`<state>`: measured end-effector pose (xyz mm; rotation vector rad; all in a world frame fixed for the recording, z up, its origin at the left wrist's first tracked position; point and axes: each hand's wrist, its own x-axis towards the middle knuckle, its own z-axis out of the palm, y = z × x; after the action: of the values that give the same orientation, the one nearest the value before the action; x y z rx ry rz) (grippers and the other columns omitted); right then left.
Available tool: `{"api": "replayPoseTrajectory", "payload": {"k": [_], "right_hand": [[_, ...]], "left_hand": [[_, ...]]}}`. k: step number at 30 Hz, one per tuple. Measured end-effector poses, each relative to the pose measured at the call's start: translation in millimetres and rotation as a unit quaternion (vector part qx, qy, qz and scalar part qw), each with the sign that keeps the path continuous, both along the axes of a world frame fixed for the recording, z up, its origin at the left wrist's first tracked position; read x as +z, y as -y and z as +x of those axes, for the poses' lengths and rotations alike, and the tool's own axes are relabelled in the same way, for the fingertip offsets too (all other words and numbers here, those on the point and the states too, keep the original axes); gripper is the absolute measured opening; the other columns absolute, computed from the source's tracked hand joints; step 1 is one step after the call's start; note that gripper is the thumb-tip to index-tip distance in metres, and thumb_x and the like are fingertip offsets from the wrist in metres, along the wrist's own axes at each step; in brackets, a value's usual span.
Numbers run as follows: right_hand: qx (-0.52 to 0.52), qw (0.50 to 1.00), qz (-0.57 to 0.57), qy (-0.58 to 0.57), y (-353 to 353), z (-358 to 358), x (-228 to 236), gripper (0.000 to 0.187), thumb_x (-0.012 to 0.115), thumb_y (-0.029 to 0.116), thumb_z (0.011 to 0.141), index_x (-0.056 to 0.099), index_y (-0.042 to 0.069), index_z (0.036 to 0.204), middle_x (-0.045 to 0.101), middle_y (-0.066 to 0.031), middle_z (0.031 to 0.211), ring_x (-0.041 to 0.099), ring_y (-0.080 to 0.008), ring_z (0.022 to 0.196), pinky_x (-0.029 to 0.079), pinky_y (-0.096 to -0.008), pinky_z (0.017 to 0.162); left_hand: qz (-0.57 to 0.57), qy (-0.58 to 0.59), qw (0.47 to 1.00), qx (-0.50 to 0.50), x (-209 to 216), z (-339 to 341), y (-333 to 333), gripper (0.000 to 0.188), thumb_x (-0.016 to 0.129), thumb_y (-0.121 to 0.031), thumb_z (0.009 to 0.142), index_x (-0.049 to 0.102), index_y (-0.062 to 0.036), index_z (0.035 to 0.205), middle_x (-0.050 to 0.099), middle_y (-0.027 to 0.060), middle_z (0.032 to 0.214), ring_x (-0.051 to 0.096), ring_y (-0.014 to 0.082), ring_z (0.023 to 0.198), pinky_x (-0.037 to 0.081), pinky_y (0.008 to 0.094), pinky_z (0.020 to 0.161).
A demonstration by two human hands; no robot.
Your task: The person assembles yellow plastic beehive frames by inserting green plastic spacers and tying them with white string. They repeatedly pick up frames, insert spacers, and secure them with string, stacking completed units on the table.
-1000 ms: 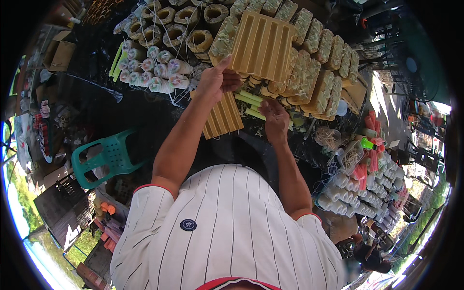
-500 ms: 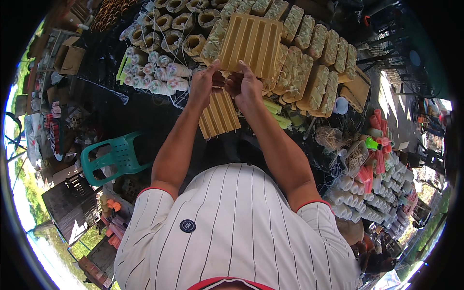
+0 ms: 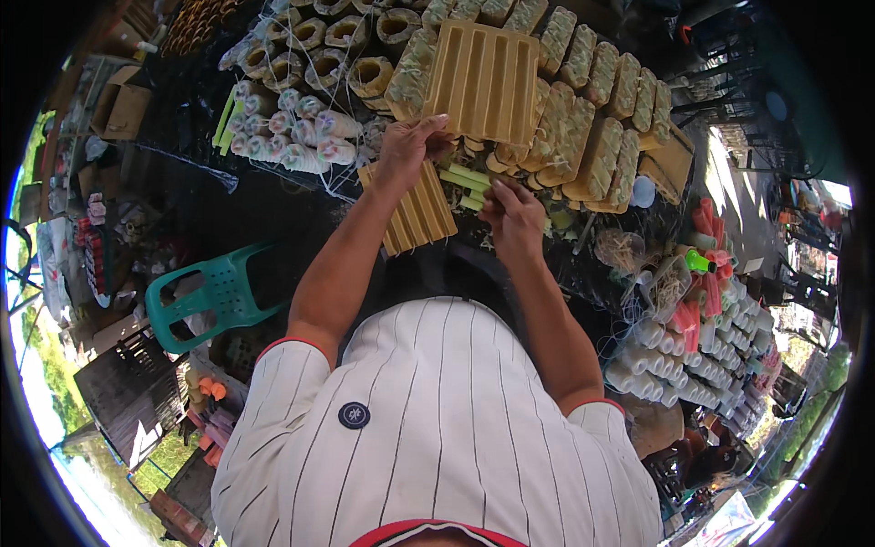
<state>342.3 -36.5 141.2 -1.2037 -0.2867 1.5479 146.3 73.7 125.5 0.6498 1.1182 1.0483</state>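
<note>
Head view: tan, grooved, squarish panel

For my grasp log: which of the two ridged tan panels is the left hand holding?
The upper panel: the left hand grips its lower-left corner. The lower panel instead shows beside the left forearm, nearer the shirt.

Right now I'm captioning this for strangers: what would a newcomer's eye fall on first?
The tan ridged panel at top centre, with the left hand at its lower-left corner. A green plastic chair stands out at left, and stacked white rolls at right.
</note>
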Motion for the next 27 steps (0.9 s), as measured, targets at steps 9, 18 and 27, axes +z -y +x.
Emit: {"api": "replayPoseTrajectory", "payload": {"k": [9,18,27], "right_hand": [[0.25,0.916,-0.086,0.303,119,69,-59,0.063,0.065,0.047,0.104,0.064,-0.006,0.138,0.073,-0.0204,0.129,0.071,-0.0339,0.119,0.053,-0.0427,0.105],[0.175,0.941,0.272,-0.099,-2,-9,76,0.073,0.051,0.052,0.109,0.036,0.005,0.162,0.051,-0.0223,0.157,0.053,-0.04,0.142,0.029,-0.0573,0.127],[0.3,0.849,0.234,-0.367,-33,11,46,0.074,0.062,0.04,0.105,0.037,-0.006,0.157,0.061,-0.0126,0.105,0.063,-0.0242,0.091,0.052,-0.0474,0.095]], "left_hand": [[0.123,0.158,0.972,0.126,29,54,45,0.015,0.078,-0.008,0.087,0.076,0.0005,0.075,0.07,0.0015,0.07,0.054,0.0057,0.06,0.042,0.0263,0.058],[0.126,0.31,0.942,-0.026,77,42,141,0.012,0.072,-0.002,0.092,0.077,0.009,0.093,0.075,0.0112,0.092,0.069,0.0136,0.076,0.056,0.0278,0.071],[0.195,-0.157,0.937,-0.243,99,-51,154,0.04,0.079,-0.034,0.097,0.073,-0.001,0.118,0.076,0.011,0.109,0.074,0.0164,0.094,0.058,0.0294,0.085]]}}
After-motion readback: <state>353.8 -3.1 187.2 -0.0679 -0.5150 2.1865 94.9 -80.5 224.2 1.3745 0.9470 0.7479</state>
